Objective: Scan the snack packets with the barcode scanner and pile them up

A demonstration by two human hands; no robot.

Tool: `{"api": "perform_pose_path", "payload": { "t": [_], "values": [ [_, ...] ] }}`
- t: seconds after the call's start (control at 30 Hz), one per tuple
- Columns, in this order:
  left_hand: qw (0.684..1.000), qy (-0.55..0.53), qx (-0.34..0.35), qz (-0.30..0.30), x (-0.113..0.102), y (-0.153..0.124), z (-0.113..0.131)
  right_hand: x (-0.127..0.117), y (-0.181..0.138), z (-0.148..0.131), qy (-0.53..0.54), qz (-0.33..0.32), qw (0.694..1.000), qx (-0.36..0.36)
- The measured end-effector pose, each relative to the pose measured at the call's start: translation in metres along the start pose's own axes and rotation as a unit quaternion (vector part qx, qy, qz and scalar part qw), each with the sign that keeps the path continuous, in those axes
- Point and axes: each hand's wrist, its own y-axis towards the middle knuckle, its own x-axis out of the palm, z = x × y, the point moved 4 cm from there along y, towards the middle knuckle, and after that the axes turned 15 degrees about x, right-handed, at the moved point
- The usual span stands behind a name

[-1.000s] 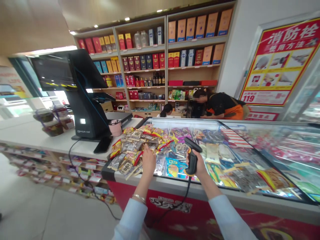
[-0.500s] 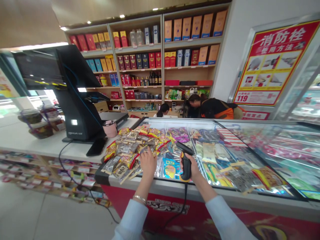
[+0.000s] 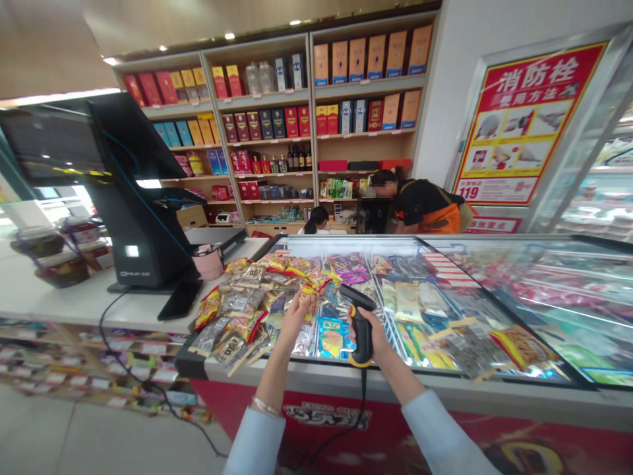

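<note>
My left hand (image 3: 293,319) is raised over the glass lid of a chest freezer (image 3: 494,386), its fingers pinched on a small orange snack packet (image 3: 309,300). Just to the right, my right hand (image 3: 372,336) grips a black corded barcode scanner (image 3: 360,323) by its handle, the scanner's head pointing left towards the packet. A heap of snack packets (image 3: 242,310) lies on the lid's left end, beside and below my left hand. The scanner's cable (image 3: 341,429) hangs down the freezer's red front.
A black point-of-sale terminal (image 3: 133,198) stands on the white counter (image 3: 64,300) at left, with a phone (image 3: 180,300) and a pink cup (image 3: 208,262) beside it. Behind the freezer a person in black and orange (image 3: 420,204) bends over; shelves of boxed goods (image 3: 316,112) fill the back wall.
My left hand went from resting on the heap of packets to lifting one orange packet up beside the scanner. The scanner stayed in my right hand; the view shifted slightly right.
</note>
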Motion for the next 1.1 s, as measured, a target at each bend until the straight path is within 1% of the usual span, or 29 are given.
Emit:
{"api": "perform_pose_path", "payload": {
  "t": [0.07,0.1,0.17,0.23,0.37,0.43,0.53,0.7,0.8,0.9,1.1],
  "values": [
    [0.988,-0.147,-0.036,0.008,0.008,0.007,-0.002,0.002,-0.002,-0.001,0.006,-0.008,1.0,0.005],
    [0.979,-0.198,-0.052,0.013,0.011,0.01,-0.004,0.003,-0.002,-0.001,0.007,-0.011,1.0,0.008],
    [0.961,-0.265,-0.076,0.023,0.015,0.015,-0.008,0.003,-0.004,-0.001,0.009,-0.017,1.0,0.014],
    [0.951,-0.298,-0.079,0.032,0.015,0.019,-0.012,0.003,-0.004,-0.001,0.014,-0.016,1.0,0.022],
    [0.944,-0.321,-0.06,0.054,0.011,0.023,-0.014,0.003,-0.004,0.001,0.013,-0.017,0.999,0.045],
    [0.942,-0.323,-0.056,0.067,0.008,0.022,-0.014,0.004,-0.005,0.003,-0.007,-0.03,0.998,0.058],
    [0.948,-0.307,-0.055,0.065,0.007,0.02,-0.016,0.007,-0.006,0.007,-0.044,-0.049,0.995,0.072],
    [0.95,-0.3,-0.066,0.062,0.007,0.019,-0.019,0.007,-0.007,0.009,-0.052,-0.045,0.996,0.059],
    [0.945,-0.311,-0.079,0.06,0.009,0.018,-0.018,0.006,-0.006,0.009,-0.045,-0.037,0.996,0.06],
    [0.94,-0.322,-0.09,0.072,0.01,0.017,-0.017,0.006,-0.007,0.007,-0.042,-0.036,0.997,0.055],
    [0.955,-0.272,-0.09,0.076,0.008,0.017,-0.019,0.007,-0.008,0.007,-0.038,-0.038,0.998,0.041]
  ]
}}
